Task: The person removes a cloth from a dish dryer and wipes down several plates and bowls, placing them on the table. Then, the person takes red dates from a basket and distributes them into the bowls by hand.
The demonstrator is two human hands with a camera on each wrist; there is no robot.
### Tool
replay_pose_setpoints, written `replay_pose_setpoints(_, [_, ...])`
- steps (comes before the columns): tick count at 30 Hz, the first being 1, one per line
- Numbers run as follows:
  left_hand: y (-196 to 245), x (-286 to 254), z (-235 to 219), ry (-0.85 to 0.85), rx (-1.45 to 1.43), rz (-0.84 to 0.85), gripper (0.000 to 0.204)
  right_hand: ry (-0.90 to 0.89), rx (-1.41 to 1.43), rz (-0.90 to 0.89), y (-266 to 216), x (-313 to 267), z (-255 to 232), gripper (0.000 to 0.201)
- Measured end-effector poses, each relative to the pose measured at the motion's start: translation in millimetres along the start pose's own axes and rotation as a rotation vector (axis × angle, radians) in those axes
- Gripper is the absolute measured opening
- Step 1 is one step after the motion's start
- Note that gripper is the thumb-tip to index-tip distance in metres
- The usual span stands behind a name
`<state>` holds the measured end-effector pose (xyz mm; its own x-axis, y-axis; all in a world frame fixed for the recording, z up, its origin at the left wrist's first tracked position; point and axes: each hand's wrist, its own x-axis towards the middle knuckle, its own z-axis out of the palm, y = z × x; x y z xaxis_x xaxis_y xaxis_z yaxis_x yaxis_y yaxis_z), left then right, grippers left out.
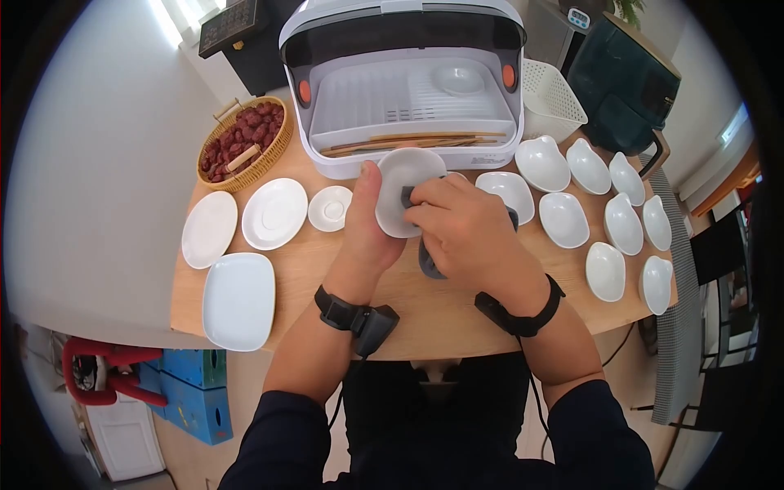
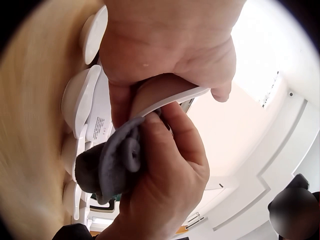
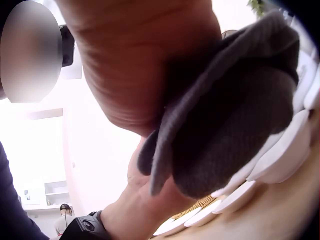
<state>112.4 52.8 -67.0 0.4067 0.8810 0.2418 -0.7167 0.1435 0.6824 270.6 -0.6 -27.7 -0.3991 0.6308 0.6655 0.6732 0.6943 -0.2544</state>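
In the head view my left hand (image 1: 369,233) holds a small white dish (image 1: 394,175) tilted up over the middle of the table, thumb along its left rim. My right hand (image 1: 467,224) grips a dark grey cloth (image 1: 430,261) and presses part of it against the inside of the dish. Both wrist views show the cloth (image 2: 117,162) bunched, with a loose part hanging below the right hand. From the left wrist, the dish (image 2: 172,97) appears edge-on, with right-hand fingertips at its rim.
Several white bowls (image 1: 563,219) stand to the right. White plates (image 1: 238,302) and a small saucer (image 1: 330,209) lie left, near a basket of dark red dates (image 1: 282,135). Behind is an open white dish box (image 1: 343,167) with chopsticks and a dish inside, beside a white basket (image 1: 549,98).
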Motion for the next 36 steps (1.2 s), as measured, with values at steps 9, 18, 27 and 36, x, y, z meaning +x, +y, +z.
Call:
replay_pose_setpoints(9, [-16.3,-4.9,6.2,-0.020,0.030,-0.156,0.072,0.346,0.357,0.171,-0.5,7.6,10.9,0.013])
replay_pose_setpoints(18, [-11.3,-5.1,10.9,0.003,0.137,-0.056,0.068,0.095,-0.024,0.226,6.4,0.8,2.0,0.015])
replay_pose_setpoints(27, [-2.3,-5.3,11.4,0.022,0.098,-0.057,0.064,-0.245,0.908,0.261,17.1,1.1,-9.4,0.010])
replay_pose_setpoints(36, [16.3,3.1,-1.2,-0.044,-0.055,-0.054,0.062,0.367,1.267,0.616,44.7,4.5,-23.6,0.023])
